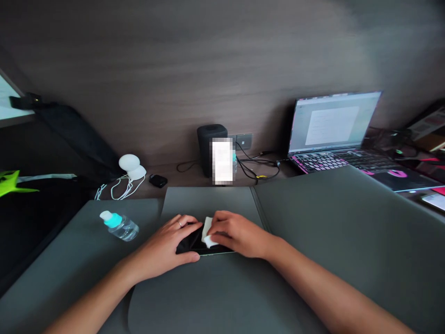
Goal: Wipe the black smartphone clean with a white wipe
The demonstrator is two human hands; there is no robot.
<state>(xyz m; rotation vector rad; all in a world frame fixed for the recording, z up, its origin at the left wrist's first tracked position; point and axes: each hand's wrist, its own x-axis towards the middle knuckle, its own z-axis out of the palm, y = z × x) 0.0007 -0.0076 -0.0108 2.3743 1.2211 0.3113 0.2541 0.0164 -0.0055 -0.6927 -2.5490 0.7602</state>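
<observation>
Spray bottle (120,226): off to our left.
Left grip (168,243): we grasp the dark device (195,240) by its edges, flat before us.
White cloth (206,232): pinched in our right grip (239,234), on the device (likely mid-wipe).
Next stroke: calls for steady bracing.

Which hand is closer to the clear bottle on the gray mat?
Left: the left hand is right of the bottle; the right hand is farther right, holding a white cloth.

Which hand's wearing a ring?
The left hand, bracing the glossy black device: a silvery ring shows on one finger. The right hand, holding the white cloth, shows none.
</observation>
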